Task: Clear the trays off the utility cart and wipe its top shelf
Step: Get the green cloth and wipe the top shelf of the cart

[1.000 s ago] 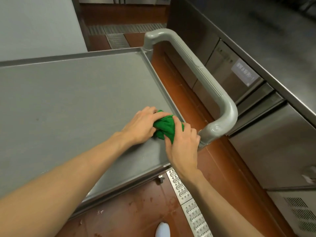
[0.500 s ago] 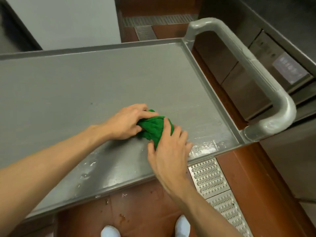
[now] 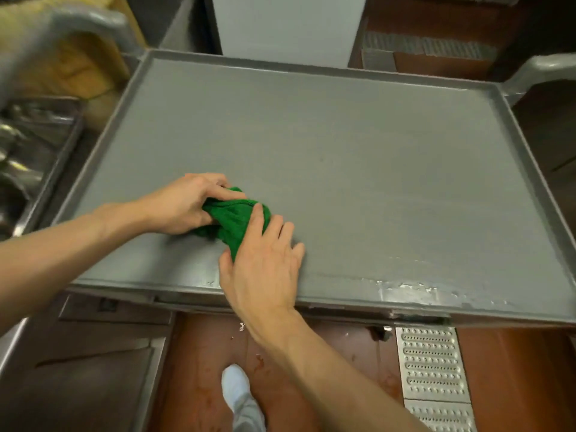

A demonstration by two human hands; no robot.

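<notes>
The grey top shelf (image 3: 358, 157) of the utility cart fills the middle of the view and carries no trays. A bunched green cloth (image 3: 235, 218) lies on its near left part. My left hand (image 3: 184, 204) grips the cloth's left end with curled fingers. My right hand (image 3: 265, 263) lies flat over the cloth's near side, fingers straight, pressing it onto the shelf. A wet streak (image 3: 414, 288) shines along the near right rim.
Grey cart handles rise at the far left (image 3: 74, 23) and far right (image 3: 542, 73). A steel container (image 3: 34, 145) sits left of the cart, a steel counter (image 3: 78, 369) below it. A perforated floor drain (image 3: 433, 366) and my white shoe (image 3: 237, 388) are on the red floor.
Both hands have slid the green cloth leftward along the shelf's near edge, away from the right handle corner. My view has swung left, showing the whole shelf.
</notes>
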